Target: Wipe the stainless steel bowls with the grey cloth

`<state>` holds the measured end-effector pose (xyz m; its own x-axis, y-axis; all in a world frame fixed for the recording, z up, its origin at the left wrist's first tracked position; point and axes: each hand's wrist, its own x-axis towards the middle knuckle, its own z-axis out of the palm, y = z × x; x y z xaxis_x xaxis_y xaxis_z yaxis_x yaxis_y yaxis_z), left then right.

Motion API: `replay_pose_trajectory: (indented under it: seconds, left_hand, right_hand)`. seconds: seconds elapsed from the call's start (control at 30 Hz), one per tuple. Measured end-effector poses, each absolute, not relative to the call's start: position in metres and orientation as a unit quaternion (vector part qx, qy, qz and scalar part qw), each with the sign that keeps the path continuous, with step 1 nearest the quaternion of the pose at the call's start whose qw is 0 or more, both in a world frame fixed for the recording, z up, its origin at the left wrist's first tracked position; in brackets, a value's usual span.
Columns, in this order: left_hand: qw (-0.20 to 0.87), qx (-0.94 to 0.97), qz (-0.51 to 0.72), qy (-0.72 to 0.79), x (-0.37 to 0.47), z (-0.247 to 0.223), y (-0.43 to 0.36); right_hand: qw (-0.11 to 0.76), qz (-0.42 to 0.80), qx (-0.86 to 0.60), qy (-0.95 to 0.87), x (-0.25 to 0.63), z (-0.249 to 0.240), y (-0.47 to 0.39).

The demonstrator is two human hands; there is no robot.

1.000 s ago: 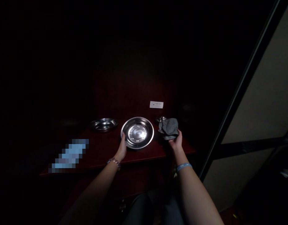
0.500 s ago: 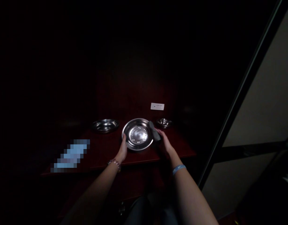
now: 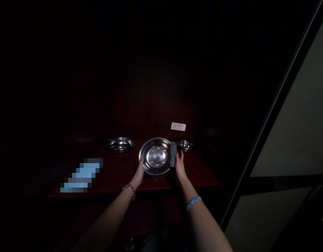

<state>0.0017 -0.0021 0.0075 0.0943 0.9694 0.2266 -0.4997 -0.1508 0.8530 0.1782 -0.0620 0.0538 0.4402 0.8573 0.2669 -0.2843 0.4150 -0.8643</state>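
A round steel plate (image 3: pixel 158 156) with a raised rim is held tilted toward me above the dark red desk (image 3: pixel 195 176). My left hand (image 3: pixel 139 174) is closed on its left edge, thumb over the rim. In my right hand (image 3: pixel 180 166) is a folded grey cloth (image 3: pixel 173 154), pressed against the plate's right rim; the thumb lies along the cloth and the other fingers are partly hidden. Behind and to the left rests a second steel plate (image 3: pixel 120 144). A small steel bowl (image 3: pixel 185 145) sits just beyond my right hand.
A white socket panel (image 3: pixel 178 126) is on the back wall above the bowl. To the left, a pixelated bluish rectangle (image 3: pixel 82 175) lies on the desk. At the right stands a pale panel (image 3: pixel 289 136) with a dark frame. The surroundings are very dark.
My right hand has turned more upright, and the cloth now runs along the plate's right rim instead of slanting across it. The whole view has shifted slightly.
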Motion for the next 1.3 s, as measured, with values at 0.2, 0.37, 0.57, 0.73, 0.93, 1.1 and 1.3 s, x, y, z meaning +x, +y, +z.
replay_pose_trajectory:
  seconds: [0.2,0.37,0.57,0.73,0.93,1.1,1.3]
  left_hand:
    - [0.578,0.460,0.616,0.273,0.002,0.009,-0.002]
    - [0.587,0.463,0.613,0.256,0.003,0.007,0.000]
    - [0.587,0.489,0.584,0.275,0.000,0.002,0.001]
    - [0.548,0.582,0.526,0.290,0.002,0.010,-0.016]
    - [0.515,0.695,0.412,0.286,0.008,0.007,-0.028]
    - [0.528,0.694,0.400,0.283,0.005,0.005,-0.029]
    - [0.506,0.684,0.419,0.318,0.006,0.000,-0.019]
  right_hand:
    - [0.739,0.453,-0.379,-0.323,0.169,0.043,-0.054]
    - [0.689,0.501,-0.437,-0.287,0.174,0.036,-0.053]
    - [0.695,0.498,-0.467,-0.223,0.179,0.030,-0.048]
    - [0.728,0.519,-0.420,-0.155,0.157,0.033,-0.043]
    - [0.775,0.486,-0.375,-0.153,0.125,0.031,-0.047]
    - [0.786,0.459,-0.380,-0.166,0.117,0.033,-0.053]
    - [0.774,0.470,-0.406,-0.124,0.116,0.032,-0.049]
